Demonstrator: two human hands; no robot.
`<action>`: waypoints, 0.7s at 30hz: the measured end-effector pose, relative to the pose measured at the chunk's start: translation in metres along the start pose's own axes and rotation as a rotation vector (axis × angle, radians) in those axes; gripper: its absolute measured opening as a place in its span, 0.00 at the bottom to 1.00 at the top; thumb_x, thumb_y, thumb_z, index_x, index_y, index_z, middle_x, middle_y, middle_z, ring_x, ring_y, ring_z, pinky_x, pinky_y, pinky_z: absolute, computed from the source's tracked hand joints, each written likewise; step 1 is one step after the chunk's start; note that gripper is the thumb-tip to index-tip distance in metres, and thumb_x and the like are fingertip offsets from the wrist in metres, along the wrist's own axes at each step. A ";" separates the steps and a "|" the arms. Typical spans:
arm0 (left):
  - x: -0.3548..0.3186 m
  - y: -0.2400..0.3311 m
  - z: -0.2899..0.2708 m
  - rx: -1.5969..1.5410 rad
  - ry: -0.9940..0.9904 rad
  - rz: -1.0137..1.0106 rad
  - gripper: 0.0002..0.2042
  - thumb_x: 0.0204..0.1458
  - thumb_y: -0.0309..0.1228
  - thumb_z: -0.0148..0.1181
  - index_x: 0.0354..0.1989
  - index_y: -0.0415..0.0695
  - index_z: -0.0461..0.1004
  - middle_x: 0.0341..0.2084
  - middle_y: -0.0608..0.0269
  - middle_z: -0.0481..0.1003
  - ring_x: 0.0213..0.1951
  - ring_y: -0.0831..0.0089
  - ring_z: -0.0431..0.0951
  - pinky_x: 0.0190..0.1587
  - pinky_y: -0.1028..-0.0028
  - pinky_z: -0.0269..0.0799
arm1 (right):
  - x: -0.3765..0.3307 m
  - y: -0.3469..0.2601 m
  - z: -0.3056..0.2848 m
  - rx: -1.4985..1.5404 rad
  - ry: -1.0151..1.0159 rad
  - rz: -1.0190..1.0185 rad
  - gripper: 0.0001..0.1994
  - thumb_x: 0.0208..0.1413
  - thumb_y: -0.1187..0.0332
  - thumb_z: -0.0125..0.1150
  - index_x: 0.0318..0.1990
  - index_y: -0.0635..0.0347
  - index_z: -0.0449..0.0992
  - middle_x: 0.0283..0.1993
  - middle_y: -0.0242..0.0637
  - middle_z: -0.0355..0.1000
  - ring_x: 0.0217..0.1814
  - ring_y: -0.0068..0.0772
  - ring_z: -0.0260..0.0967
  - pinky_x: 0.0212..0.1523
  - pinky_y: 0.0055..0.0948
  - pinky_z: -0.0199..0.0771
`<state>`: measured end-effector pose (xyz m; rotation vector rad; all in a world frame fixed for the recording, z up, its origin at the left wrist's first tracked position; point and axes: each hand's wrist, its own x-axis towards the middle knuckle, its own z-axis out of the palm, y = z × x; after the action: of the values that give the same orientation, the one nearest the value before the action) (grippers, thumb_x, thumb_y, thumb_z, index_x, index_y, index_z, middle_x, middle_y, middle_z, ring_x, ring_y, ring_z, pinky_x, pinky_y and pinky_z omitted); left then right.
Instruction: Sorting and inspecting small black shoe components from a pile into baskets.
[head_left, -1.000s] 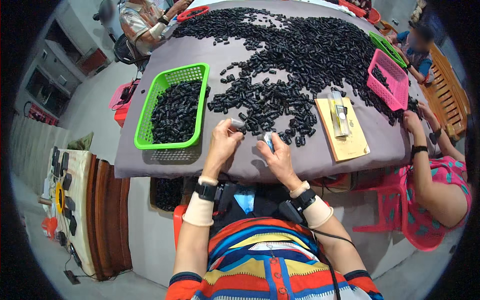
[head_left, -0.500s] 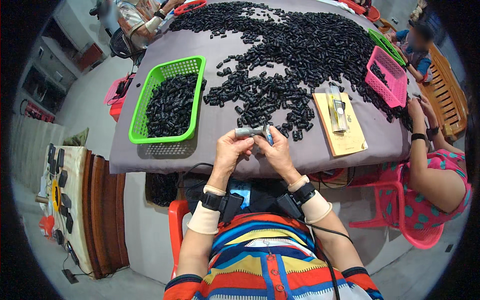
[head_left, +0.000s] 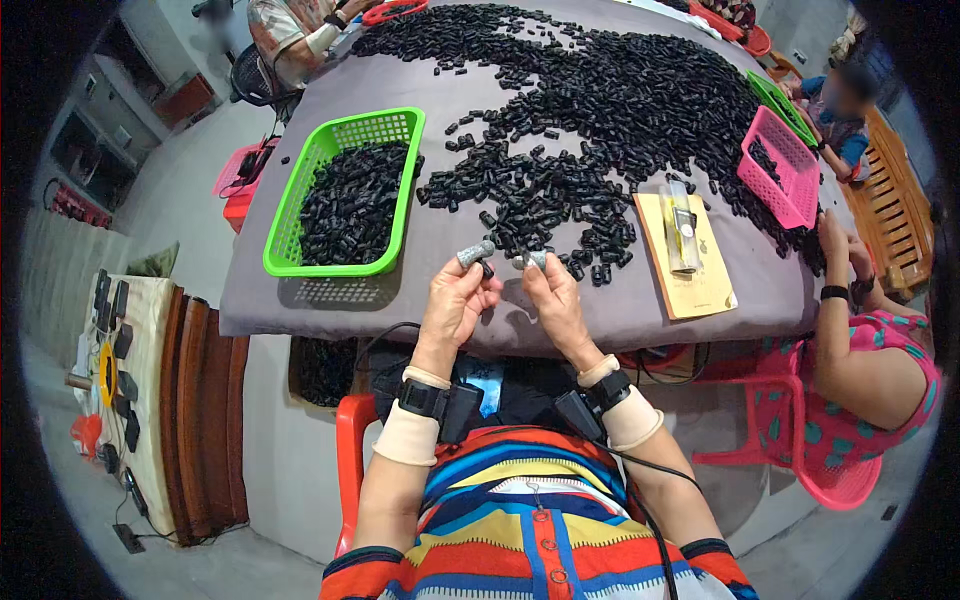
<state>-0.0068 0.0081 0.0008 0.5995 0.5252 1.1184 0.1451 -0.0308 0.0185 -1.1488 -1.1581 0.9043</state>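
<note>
Both my hands are raised just over the near edge of the cloth-covered table, close together but apart. My left hand [head_left: 456, 308] is closed in a pinch, with a small black cylindrical piece [head_left: 487, 269] partly showing at its fingertips. Grey material [head_left: 474, 253] covers what looks like its index finger. My right hand [head_left: 556, 308] also pinches, with similar grey material by its thumb; whatever it grips is too small to make out. Beyond my fingertips lies a spread of loose black cylindrical pieces [head_left: 560, 190]. A green basket [head_left: 408, 190] of such pieces stands to the left.
Right of the pile, a clear flat case [head_left: 683, 240] rests on a yellowish booklet [head_left: 708, 285]. Farther right are a pink basket [head_left: 790, 190] and a green basket [head_left: 780, 105]. Other people sit around the table; one person's hands [head_left: 845, 250] work at the right edge.
My hands were touching around a grey and bluish item; now they have drawn slightly apart. The bluish part no longer shows. The view has shifted slightly.
</note>
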 end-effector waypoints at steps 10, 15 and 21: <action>-0.005 0.003 0.003 -0.011 0.028 -0.056 0.09 0.53 0.23 0.52 0.42 0.40 0.70 0.23 0.66 0.70 0.22 0.80 0.69 0.23 0.82 0.66 | -0.001 0.001 0.000 -0.223 -0.097 -0.033 0.13 0.54 0.63 0.54 0.26 0.62 0.65 0.19 0.38 0.62 0.20 0.24 0.55 0.23 0.27 0.58; -0.003 0.003 -0.004 -0.079 0.000 -0.096 0.11 0.54 0.23 0.50 0.46 0.40 0.69 0.25 0.66 0.71 0.22 0.81 0.69 0.23 0.82 0.66 | -0.003 -0.009 0.001 -0.333 -0.169 -0.132 0.11 0.52 0.64 0.55 0.26 0.63 0.67 0.22 0.42 0.66 0.20 0.37 0.63 0.22 0.32 0.61; -0.003 0.003 -0.002 -0.058 -0.002 -0.099 0.12 0.56 0.24 0.47 0.48 0.38 0.68 0.26 0.67 0.71 0.23 0.82 0.68 0.25 0.83 0.65 | -0.003 -0.008 0.002 -0.418 -0.196 -0.213 0.11 0.51 0.64 0.56 0.26 0.64 0.69 0.23 0.43 0.66 0.24 0.45 0.66 0.24 0.35 0.62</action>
<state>-0.0113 0.0063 0.0010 0.5186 0.5133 1.0363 0.1426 -0.0356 0.0261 -1.2551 -1.6519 0.6358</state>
